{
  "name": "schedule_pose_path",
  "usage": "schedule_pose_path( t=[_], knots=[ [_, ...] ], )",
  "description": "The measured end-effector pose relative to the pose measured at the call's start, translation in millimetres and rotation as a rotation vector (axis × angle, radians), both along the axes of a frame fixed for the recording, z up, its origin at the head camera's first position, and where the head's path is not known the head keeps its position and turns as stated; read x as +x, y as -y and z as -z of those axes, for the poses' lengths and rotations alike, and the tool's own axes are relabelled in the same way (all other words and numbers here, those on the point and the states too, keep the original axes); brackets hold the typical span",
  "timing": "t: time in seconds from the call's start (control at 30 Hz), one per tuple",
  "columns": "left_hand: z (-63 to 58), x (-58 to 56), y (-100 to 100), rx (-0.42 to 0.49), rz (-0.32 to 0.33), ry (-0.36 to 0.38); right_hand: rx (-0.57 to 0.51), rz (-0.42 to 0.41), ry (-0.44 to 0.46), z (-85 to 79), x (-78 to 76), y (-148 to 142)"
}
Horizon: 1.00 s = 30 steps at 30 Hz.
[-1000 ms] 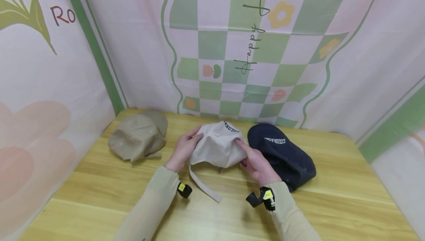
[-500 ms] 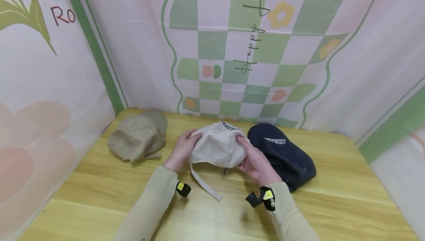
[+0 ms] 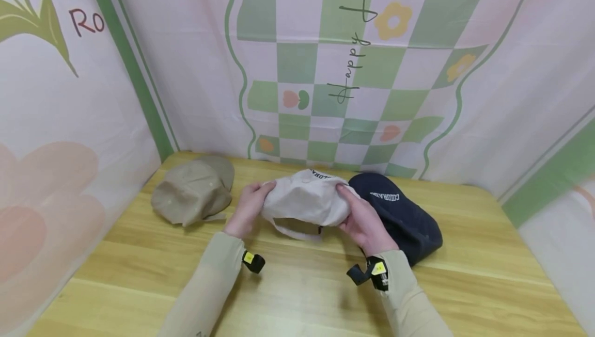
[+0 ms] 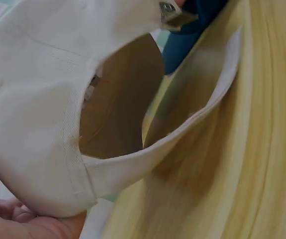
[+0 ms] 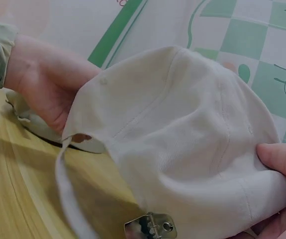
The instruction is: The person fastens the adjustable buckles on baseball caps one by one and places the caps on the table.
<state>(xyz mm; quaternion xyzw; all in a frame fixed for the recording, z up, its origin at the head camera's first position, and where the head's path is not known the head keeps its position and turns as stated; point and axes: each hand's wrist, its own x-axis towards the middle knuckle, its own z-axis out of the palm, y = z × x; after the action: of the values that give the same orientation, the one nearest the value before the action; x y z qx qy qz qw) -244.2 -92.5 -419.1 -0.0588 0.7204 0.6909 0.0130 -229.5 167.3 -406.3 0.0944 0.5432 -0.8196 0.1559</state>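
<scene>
Between my two hands is a white baseball cap [image 3: 304, 197] with dark lettering at its front, its back opening turned toward me. My left hand [image 3: 251, 205] grips its left side, thumb on top. On the opposite side my right hand [image 3: 364, 221] pinches the fabric, thumb over the crown and fingers beneath. The undone back strap [image 4: 133, 172] hangs loose in the left wrist view. A metal buckle [image 5: 150, 226] shows on the other end of the opening in the right wrist view. The brim is hidden behind the crown.
A khaki cap [image 3: 190, 187] lies at the table's left rear. Close by my right hand, a navy cap [image 3: 400, 218] with white lettering lies on the wooden table [image 3: 297, 295]. A patterned curtain [image 3: 297, 68] stands behind the table's back edge.
The white cap has tipped so its back opening faces me more, and its strap has swung up and inward. My left hand has shifted slightly left, my right hand slightly right.
</scene>
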Motion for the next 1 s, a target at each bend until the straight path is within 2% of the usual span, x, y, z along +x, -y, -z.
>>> schedule_pose_path(
  t=[0.07, 0.2, 0.3, 0.43, 0.6, 0.8, 1.0],
  knots=[
    [-1.5, -1.6, 0.7, 0.125, -0.015, -0.018, -0.001, 0.020, 0.011, 0.1, -0.4, -0.9],
    [-4.9, -3.4, 2.5, 0.394, 0.000, -0.016, -0.008, 0.052, 0.027, -1.0, -0.5, -1.8],
    [-6.8, -2.8, 3.8, 0.482, 0.030, -0.008, -0.014, 0.061, 0.031, -2.0, -0.1, -1.5],
    [-6.6, -1.6, 5.2, 0.480, 0.090, -0.012, -0.020, 0.068, 0.040, -1.6, -0.5, -1.1],
    [-5.1, -1.3, 6.9, 0.475, 0.199, -0.021, -0.042, 0.068, 0.039, -1.3, -1.5, -1.0],
    [-2.4, -1.5, 9.7, 0.366, 0.327, -0.024, -0.069, 0.091, 0.030, -2.1, -1.8, -0.5],
    [-4.1, 1.8, 10.4, 0.310, 0.385, 0.007, -0.078, 0.105, 0.022, -4.0, 0.5, 1.6]
  ],
)
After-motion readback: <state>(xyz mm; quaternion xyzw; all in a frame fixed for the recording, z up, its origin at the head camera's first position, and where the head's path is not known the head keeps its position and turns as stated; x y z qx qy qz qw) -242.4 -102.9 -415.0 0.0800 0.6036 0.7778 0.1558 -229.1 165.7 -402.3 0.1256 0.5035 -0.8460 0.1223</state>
